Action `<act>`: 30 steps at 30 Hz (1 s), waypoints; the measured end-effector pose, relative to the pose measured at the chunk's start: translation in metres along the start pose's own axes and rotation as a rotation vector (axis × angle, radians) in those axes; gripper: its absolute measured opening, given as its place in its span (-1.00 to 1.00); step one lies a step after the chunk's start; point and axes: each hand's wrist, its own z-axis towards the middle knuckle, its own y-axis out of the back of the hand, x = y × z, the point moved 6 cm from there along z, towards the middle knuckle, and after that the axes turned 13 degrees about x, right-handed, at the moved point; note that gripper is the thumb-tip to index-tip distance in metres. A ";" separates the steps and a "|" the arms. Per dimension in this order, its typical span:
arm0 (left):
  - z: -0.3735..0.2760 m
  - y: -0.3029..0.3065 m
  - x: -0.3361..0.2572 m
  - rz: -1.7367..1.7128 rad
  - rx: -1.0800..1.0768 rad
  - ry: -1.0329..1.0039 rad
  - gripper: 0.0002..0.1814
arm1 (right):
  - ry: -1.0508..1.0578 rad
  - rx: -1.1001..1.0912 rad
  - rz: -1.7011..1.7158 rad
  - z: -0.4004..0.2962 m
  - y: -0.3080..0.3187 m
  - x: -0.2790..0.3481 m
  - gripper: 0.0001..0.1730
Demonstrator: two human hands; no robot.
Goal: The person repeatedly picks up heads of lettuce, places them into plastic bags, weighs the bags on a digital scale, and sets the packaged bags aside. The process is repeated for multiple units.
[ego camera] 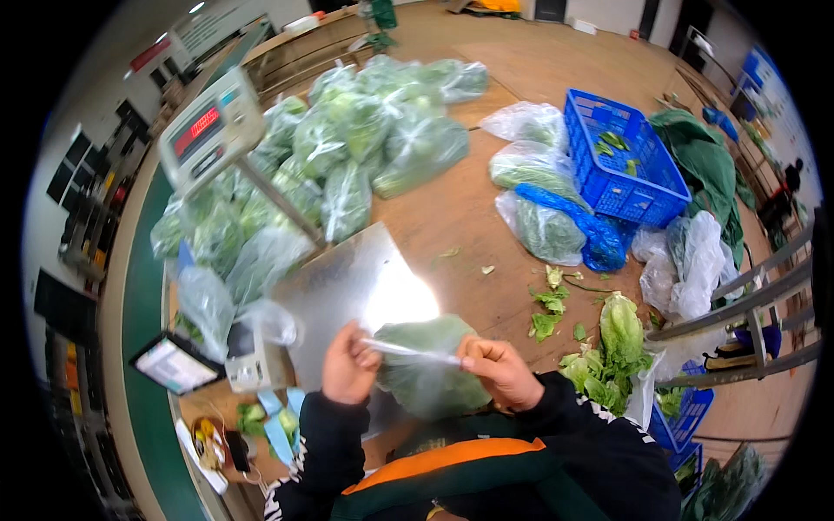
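A clear plastic bag of leafy green vegetable (pixel 433 391) lies at the right front edge of a steel scale platform (pixel 332 280), close to my body. Its upper edge is drawn into a thin, taut strip (pixel 414 352) stretched across the bag. My left hand (pixel 352 365) pinches one end of this strip, above the platform. The other end is between the thumb and fingers of my right hand (pixel 502 371), beside the bag's right side. Whether the strip is knotted cannot be made out.
Filled vegetable bags (pixel 352 137) are heaped behind the scale display (pixel 208 130). A blue crate (pixel 625 156) stands at the back right, near more bags (pixel 541 221). Loose lettuce (pixel 619 332) lies right of my hand. At the left are a tablet-like screen (pixel 176 363) and a small machine (pixel 257 365).
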 end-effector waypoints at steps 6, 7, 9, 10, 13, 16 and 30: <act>0.056 0.025 -0.018 0.214 -0.096 -0.225 -0.88 | 0.011 0.230 -0.989 0.040 0.046 -0.005 -0.78; 0.070 -0.008 -0.001 0.465 -0.125 -0.288 -0.84 | -0.237 0.228 -0.755 0.046 0.066 -0.015 -0.80; 0.088 -0.071 0.035 1.659 0.162 -0.272 -0.81 | -0.066 0.291 -0.513 0.068 0.079 0.019 -0.79; 0.098 -0.087 0.060 2.088 0.330 -0.230 -0.79 | 0.004 0.323 -0.393 0.078 0.086 0.038 -0.78; 0.128 -0.075 0.081 2.445 0.585 -0.138 -0.85 | -0.071 0.585 -0.403 0.139 0.140 0.062 -0.73; 0.194 -0.097 0.047 2.083 0.315 -0.067 -0.77 | 0.049 0.266 -0.684 0.219 0.258 0.082 -0.70; 0.363 -0.032 -0.403 1.632 -0.550 -0.686 -0.61 | -0.371 -1.166 -1.291 0.294 0.715 0.206 0.04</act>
